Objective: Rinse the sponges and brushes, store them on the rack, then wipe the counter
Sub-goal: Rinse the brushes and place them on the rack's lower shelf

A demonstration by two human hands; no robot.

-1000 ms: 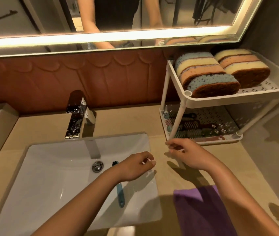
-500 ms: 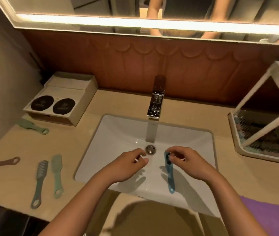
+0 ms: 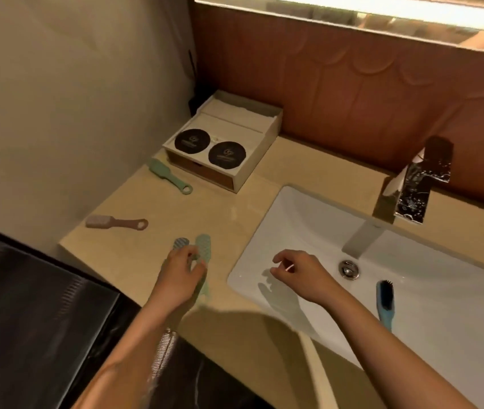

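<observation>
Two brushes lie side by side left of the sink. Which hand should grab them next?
Left. The left hand is right over the grey brush and green brush; the right hand hangs empty above the sink, farther off.

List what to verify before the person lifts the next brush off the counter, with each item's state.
1. Left hand on target: ok, it is over the grey brush and the pale green brush, which lie side by side on the counter.
2. Left grip closed: cannot tell.
3. Right hand free: ok, it hovers over the sink and holds nothing.
4. Blue brush in the sink: ok, it lies right of the drain.
5. Counter cleared of brushes: not ok, the pink brush and the green brush by the box lie there.
6. Faucet running: cannot tell.
</observation>
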